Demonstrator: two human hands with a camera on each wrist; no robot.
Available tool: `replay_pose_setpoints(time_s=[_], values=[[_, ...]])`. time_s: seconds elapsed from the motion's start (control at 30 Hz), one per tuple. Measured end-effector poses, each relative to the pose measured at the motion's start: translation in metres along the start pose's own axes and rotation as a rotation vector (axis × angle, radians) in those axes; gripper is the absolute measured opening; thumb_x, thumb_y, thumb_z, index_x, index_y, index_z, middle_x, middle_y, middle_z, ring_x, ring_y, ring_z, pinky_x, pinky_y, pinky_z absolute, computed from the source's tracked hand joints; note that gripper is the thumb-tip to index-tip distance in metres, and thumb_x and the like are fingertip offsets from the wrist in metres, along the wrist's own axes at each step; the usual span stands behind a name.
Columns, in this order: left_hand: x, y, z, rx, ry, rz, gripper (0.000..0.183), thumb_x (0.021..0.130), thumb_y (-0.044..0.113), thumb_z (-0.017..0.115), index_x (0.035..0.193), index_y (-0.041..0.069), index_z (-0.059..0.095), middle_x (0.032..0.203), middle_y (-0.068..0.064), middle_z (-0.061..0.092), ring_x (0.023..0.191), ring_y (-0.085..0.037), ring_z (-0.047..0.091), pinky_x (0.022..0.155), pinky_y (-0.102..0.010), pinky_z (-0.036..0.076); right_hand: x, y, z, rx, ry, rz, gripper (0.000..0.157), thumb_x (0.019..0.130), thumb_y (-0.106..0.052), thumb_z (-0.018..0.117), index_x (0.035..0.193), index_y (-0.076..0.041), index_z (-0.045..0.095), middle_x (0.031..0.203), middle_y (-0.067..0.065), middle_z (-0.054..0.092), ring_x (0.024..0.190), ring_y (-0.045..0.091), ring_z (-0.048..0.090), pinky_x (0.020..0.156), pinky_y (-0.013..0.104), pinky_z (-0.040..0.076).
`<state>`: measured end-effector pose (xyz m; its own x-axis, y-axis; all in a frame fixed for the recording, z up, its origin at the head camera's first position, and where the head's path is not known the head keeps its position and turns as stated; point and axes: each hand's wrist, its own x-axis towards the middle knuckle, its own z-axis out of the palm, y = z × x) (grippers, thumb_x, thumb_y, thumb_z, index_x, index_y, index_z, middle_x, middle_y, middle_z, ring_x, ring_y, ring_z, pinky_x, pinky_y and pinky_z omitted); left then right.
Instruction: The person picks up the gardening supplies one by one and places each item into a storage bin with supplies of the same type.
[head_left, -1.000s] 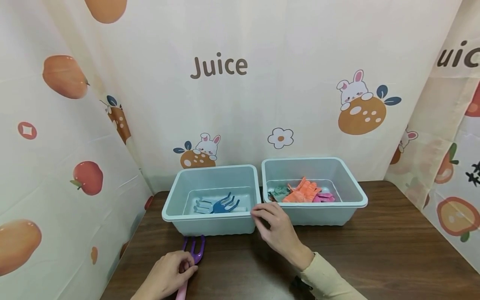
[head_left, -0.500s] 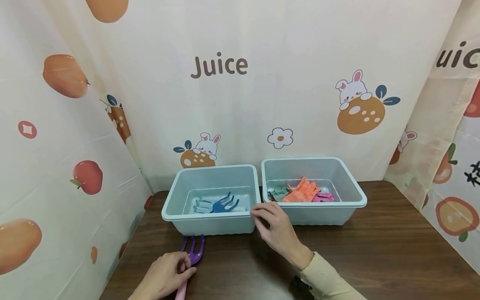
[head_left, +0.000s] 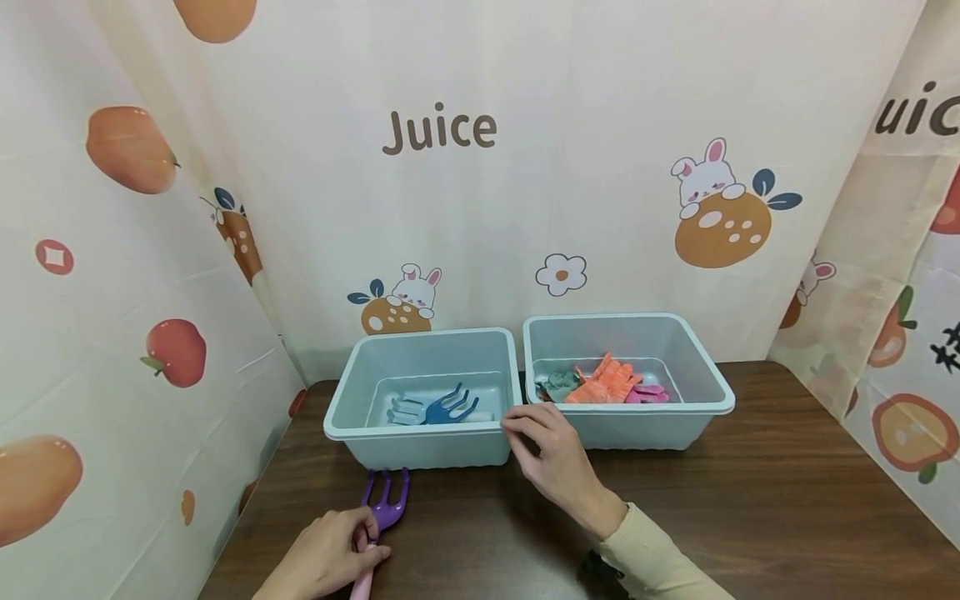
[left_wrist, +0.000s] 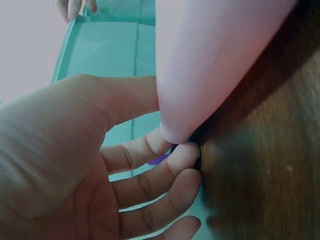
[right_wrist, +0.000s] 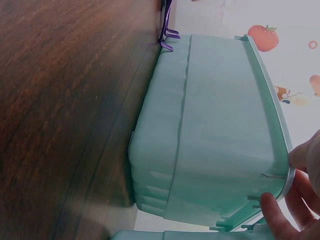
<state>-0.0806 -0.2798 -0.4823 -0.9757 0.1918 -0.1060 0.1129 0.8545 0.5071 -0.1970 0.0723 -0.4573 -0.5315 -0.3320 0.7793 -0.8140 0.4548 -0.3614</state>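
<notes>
A garden hand fork (head_left: 387,512) with purple tines and a pink handle (left_wrist: 205,60) lies on the table in front of the left bin. My left hand (head_left: 324,550) holds it near the neck, thumb on one side and fingertips on the other; the handle's end is out of the head view. The left light-blue bin (head_left: 427,450) contains a dark blue hand rake (head_left: 448,410) and a paler blue fork-like tool (head_left: 406,412). At this bin's front right corner, my right hand (head_left: 553,458) pinches the rim (right_wrist: 284,135) between thumb and fingers.
A second light-blue bin (head_left: 637,429) stands just right of the first, holding an orange glove (head_left: 607,383), a green cloth item (head_left: 558,386) and a pink one (head_left: 648,394). A printed curtain (head_left: 480,208) hangs behind the brown table (head_left: 780,475).
My left hand has shifted slightly down and left along the fork, its thumb now closer against the handle. My right hand stays at the bin's corner, and both bins keep their places.
</notes>
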Motion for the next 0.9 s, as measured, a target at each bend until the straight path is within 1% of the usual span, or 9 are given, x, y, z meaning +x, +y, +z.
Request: replay_pose_setpoints(time_s=[0.17, 0.27, 0.37, 0.43, 0.5, 0.6, 0.67, 0.77, 0.9], values=[[0.0, 0.002, 0.0, 0.009, 0.002, 0.0, 0.031, 0.088, 0.044, 0.084, 0.079, 0.027, 0.059, 0.069, 0.014, 0.054, 0.059, 0.001, 0.046, 0.053, -0.022, 0.036, 0.0, 0.0, 0.0, 0.001, 0.008, -0.01, 0.022, 0.087, -0.001, 0.085, 0.106, -0.011, 0.083, 0.112, -0.001, 0.076, 0.105, 0.017, 0.067, 0.091, 0.037, 0.059], [0.0, 0.005, 0.002, 0.035, 0.033, -0.023, 0.032, 0.087, 0.042, 0.084, 0.077, 0.027, 0.058, 0.067, 0.015, 0.053, 0.058, 0.0, 0.045, 0.053, -0.023, 0.035, 0.0, 0.0, -0.001, -0.001, 0.01, -0.014, 0.022, 0.086, -0.001, 0.086, 0.106, -0.011, 0.083, 0.112, -0.001, 0.076, 0.105, 0.016, 0.066, 0.091, 0.036, 0.059], [0.001, 0.01, 0.006, 0.072, 0.102, -0.086, 0.034, 0.086, 0.04, 0.086, 0.073, 0.028, 0.056, 0.062, 0.014, 0.049, 0.055, -0.003, 0.044, 0.052, -0.025, 0.034, 0.0, 0.001, -0.001, -0.002, 0.01, -0.013, 0.022, 0.086, -0.001, 0.086, 0.106, -0.011, 0.083, 0.112, -0.001, 0.076, 0.105, 0.016, 0.066, 0.09, 0.036, 0.059], [0.002, 0.013, 0.008, 0.095, 0.15, -0.147, 0.038, 0.084, 0.039, 0.087, 0.07, 0.026, 0.054, 0.059, 0.012, 0.046, 0.054, -0.007, 0.044, 0.051, -0.028, 0.033, 0.0, 0.002, -0.001, -0.003, 0.015, -0.019, 0.022, 0.086, -0.001, 0.086, 0.105, -0.011, 0.083, 0.111, -0.001, 0.076, 0.105, 0.017, 0.067, 0.089, 0.037, 0.059], [0.002, 0.016, 0.009, 0.107, 0.177, -0.22, 0.041, 0.083, 0.041, 0.087, 0.068, 0.025, 0.053, 0.058, 0.01, 0.046, 0.054, -0.011, 0.045, 0.051, -0.03, 0.033, 0.0, 0.002, 0.0, -0.003, 0.017, -0.023, 0.023, 0.085, 0.0, 0.087, 0.105, -0.011, 0.083, 0.111, -0.001, 0.076, 0.104, 0.017, 0.067, 0.089, 0.037, 0.06], [0.001, 0.018, 0.01, 0.129, 0.173, -0.292, 0.044, 0.083, 0.047, 0.087, 0.067, 0.023, 0.054, 0.059, 0.007, 0.049, 0.056, -0.014, 0.048, 0.052, -0.033, 0.035, 0.0, 0.002, 0.0, -0.002, 0.015, -0.022, 0.022, 0.085, -0.001, 0.087, 0.105, -0.011, 0.083, 0.111, -0.001, 0.076, 0.104, 0.016, 0.067, 0.089, 0.036, 0.059], [0.0, 0.019, 0.01, 0.135, 0.152, -0.315, 0.044, 0.083, 0.051, 0.085, 0.067, 0.023, 0.056, 0.06, 0.007, 0.052, 0.058, -0.014, 0.05, 0.053, -0.034, 0.037, 0.0, 0.002, 0.0, -0.003, 0.016, -0.025, 0.022, 0.085, -0.001, 0.087, 0.104, -0.011, 0.083, 0.11, -0.001, 0.076, 0.104, 0.016, 0.067, 0.089, 0.036, 0.059], [-0.001, 0.019, 0.011, 0.138, 0.137, -0.311, 0.045, 0.083, 0.053, 0.085, 0.066, 0.022, 0.057, 0.062, 0.007, 0.054, 0.059, -0.014, 0.051, 0.054, -0.034, 0.038, 0.0, 0.002, 0.0, -0.004, 0.017, -0.028, 0.022, 0.085, 0.0, 0.087, 0.104, -0.011, 0.083, 0.11, -0.001, 0.076, 0.103, 0.017, 0.067, 0.089, 0.036, 0.059], [0.0, 0.019, 0.011, 0.134, 0.141, -0.309, 0.044, 0.083, 0.048, 0.086, 0.064, 0.022, 0.056, 0.063, 0.007, 0.054, 0.059, -0.015, 0.051, 0.055, -0.034, 0.038, 0.001, 0.002, 0.0, -0.002, 0.015, -0.021, 0.022, 0.085, 0.0, 0.086, 0.105, -0.011, 0.083, 0.11, -0.001, 0.076, 0.104, 0.016, 0.066, 0.09, 0.036, 0.059]])
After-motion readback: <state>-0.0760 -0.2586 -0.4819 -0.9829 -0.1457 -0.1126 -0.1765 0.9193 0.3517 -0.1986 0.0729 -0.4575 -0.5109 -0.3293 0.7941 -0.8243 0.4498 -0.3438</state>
